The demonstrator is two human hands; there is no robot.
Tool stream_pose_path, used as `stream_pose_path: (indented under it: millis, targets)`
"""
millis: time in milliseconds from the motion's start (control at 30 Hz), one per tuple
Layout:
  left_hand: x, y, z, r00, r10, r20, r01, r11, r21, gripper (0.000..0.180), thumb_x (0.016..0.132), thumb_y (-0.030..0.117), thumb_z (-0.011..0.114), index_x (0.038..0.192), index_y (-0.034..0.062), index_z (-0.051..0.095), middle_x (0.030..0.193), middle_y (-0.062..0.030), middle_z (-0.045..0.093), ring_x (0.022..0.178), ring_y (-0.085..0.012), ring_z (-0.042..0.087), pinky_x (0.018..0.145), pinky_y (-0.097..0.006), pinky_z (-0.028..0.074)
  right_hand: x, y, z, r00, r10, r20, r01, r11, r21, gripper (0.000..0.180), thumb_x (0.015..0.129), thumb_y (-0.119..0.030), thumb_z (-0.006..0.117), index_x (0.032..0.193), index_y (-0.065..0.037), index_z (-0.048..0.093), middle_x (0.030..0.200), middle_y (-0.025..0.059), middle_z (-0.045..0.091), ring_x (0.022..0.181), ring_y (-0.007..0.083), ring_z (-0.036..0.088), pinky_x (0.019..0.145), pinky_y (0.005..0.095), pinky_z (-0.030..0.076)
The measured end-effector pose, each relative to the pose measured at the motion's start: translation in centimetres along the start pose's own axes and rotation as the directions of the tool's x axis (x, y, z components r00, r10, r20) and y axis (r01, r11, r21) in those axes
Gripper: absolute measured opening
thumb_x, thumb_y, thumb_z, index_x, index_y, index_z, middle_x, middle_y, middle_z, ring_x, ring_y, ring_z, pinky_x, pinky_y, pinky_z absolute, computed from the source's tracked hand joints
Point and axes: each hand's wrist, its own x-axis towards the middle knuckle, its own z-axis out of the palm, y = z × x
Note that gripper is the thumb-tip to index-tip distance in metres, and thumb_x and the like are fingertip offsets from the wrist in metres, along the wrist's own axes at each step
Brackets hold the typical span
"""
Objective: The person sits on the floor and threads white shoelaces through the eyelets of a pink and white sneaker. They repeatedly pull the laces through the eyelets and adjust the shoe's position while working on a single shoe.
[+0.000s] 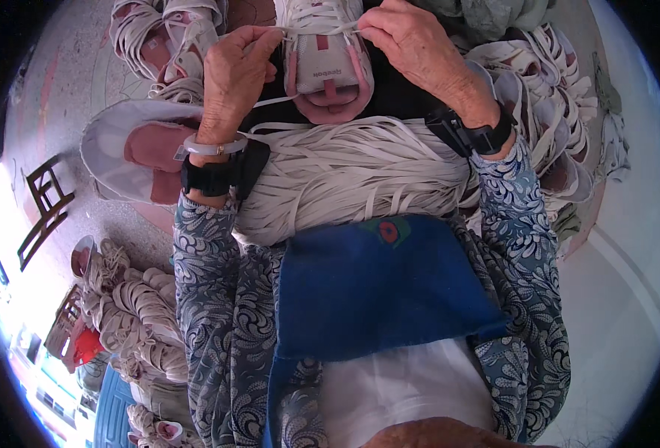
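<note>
While raised over the lap, both hands [322, 56] pinched on white lace [322, 31] of shoe upper [326, 71].

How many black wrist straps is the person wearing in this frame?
2: one black strap on the left wrist, beside a pale bangle; one black strap on the right wrist. None seems hidden.

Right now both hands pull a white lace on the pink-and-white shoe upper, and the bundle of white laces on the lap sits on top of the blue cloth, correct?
Not quite. In the head view, the bundle of white laces lies beyond the blue cloth, whose far edge overlaps it. The rest holds: left hand and right hand pull a white lace on the shoe upper.
</note>
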Motion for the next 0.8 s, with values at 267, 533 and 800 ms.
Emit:
stream_pose_path:
  millis: [267, 533, 800]
  targets:
    - [0.1, -0.7, -0.4, 0.999, -0.025, 0.035, 0.027, 0.997, -0.077, 0.029, 0.089, 0.028, 0.064, 0.099, 0.0004, 0.069, 0.061, -0.0032, 0.061, 0.053, -0.0071, 0.057, 0.051, -0.023, 0.046, 1.4, -0.9, -0.7, 0.975, -0.115, 0.190, 0.181, 0.907, -0.380, 0.014, 0.085, -0.013, 0.058, 0.073, -0.005, 0.058, 0.071, 0.0077, 0.048, 0.073, 0.0192, 0.047, 0.079, 0.0301, 0.043]
    - [-0.2, -1.0, -0.4, 0.999, -0.044, 0.021, 0.046, 0.995, -0.092, 0.028, 0.091, 0.029, 0.062, 0.103, 0.0054, 0.071, 0.062, 0.0012, 0.059, 0.055, -0.0051, 0.053, 0.053, -0.020, 0.044, -0.2, 0.4, 1.6, 0.759, 0.605, 0.240, -0.625, 0.576, 0.526, 0.022, 0.091, -0.017, 0.060, 0.104, 0.000, 0.064, 0.079, 0.0060, 0.059, 0.056, 0.0145, 0.060, 0.054, 0.0274, 0.049]
    - [0.2, -1.6, 0.0, 0.997, -0.074, 0.016, 0.075, 0.991, -0.106, 0.028, 0.091, 0.030, 0.064, 0.103, 0.0062, 0.071, 0.064, 0.0001, 0.061, 0.054, -0.0051, 0.054, 0.051, -0.019, 0.044, -0.3, -0.4, 3.2, 0.892, 0.446, -0.071, -0.388, 0.837, 0.385, 0.017, 0.090, -0.015, 0.061, 0.098, -0.001, 0.066, 0.084, 0.0082, 0.061, 0.060, 0.0169, 0.066, 0.056, 0.0273, 0.051]
